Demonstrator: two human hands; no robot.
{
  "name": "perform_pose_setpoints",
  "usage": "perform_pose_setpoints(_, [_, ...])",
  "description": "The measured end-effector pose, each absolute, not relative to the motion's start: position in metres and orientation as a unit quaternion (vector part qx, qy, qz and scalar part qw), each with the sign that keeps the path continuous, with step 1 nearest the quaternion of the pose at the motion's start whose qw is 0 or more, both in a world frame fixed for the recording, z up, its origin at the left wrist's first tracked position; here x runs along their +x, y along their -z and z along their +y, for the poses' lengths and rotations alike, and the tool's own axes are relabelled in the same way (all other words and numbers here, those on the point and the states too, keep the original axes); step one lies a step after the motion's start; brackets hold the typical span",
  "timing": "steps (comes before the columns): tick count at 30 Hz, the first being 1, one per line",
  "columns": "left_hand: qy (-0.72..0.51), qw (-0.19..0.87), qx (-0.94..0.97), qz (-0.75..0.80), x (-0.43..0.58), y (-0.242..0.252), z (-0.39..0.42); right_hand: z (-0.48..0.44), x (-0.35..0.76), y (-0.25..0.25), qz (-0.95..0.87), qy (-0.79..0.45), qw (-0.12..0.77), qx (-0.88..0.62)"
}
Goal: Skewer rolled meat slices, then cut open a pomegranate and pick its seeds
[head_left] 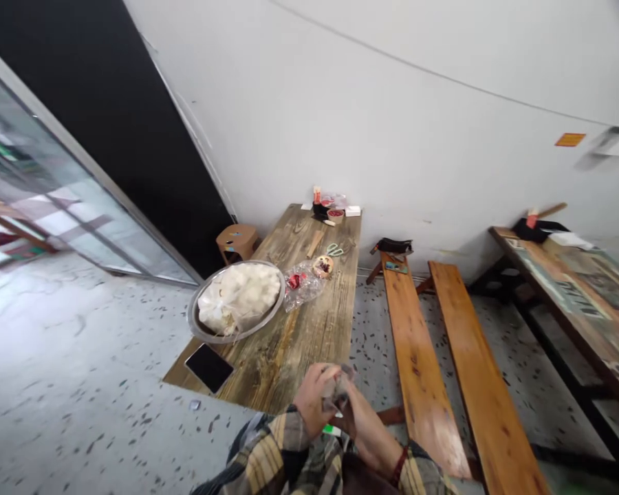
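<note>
Nearest you, your left hand (312, 397) and right hand (365, 423) are brought together just beyond the near edge of the tabletop (268, 368), fingers curled around a crumpled piece of clear plastic (336, 390). Both of your hands grip it; blur hides whether anything is inside.

To the left, a dark, flat phone-like device (209, 368) lies near the tabletop's corner. Just beyond it, you have a wide metal basin (192, 316), heaped with pale white contents (245, 292), partly covered by clear plastic film. Just right of the basin, clear packaging (303, 292) with red pieces lies beside a small round dish (317, 260) holding dark red bits.

Beyond these are green-handled scissors (334, 249). At the far end, by the wall, a tan bowl (335, 220) of small red items sits beside a black tray (318, 210).
</note>
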State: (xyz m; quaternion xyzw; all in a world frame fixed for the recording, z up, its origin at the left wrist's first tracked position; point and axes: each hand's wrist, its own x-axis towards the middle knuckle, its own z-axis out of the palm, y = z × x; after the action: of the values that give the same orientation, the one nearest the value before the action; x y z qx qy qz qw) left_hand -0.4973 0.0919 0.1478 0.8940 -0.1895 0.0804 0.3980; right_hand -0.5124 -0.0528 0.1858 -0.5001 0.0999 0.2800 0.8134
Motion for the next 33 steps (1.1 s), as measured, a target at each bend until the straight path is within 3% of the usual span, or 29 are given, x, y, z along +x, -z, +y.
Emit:
perform_pose_setpoints(4, [-0.081,0.384,0.919,0.038,-0.483,-0.144,0.141,-0.036,-0.469,-0.18,0.018,-0.374,0.751,-0.544])
perform_pose_setpoints(9, [-0.034,0.329,0.935,0.127,-0.471,-0.122,0.166,-0.039,-0.404,-0.144,-0.01,-0.448,0.675,-0.586])
perform_pose_setpoints(16, [0.175,0.178,0.923,0.295,-0.441,-0.067,0.135,-0.088,-0.263,-0.105,-0.029,-0.514,0.609,-0.604])
perform_pose_setpoints(23, [0.311,0.047,0.87,0.378,-0.377,-0.069,0.092,-0.126,-0.114,-0.086,-0.028,-0.5,0.57,-0.652])
perform_pose_setpoints(28, [0.378,0.091,0.83,0.4,-0.366,-0.074,0.092,-0.11,-0.056,-0.08,-0.081,-0.495,0.538,-0.678])
perform_pose_setpoints(33, [0.349,0.17,0.815,0.429,-0.365,-0.075,0.091,-0.093,-0.021,-0.068,-0.117,-0.494,0.495,-0.705])
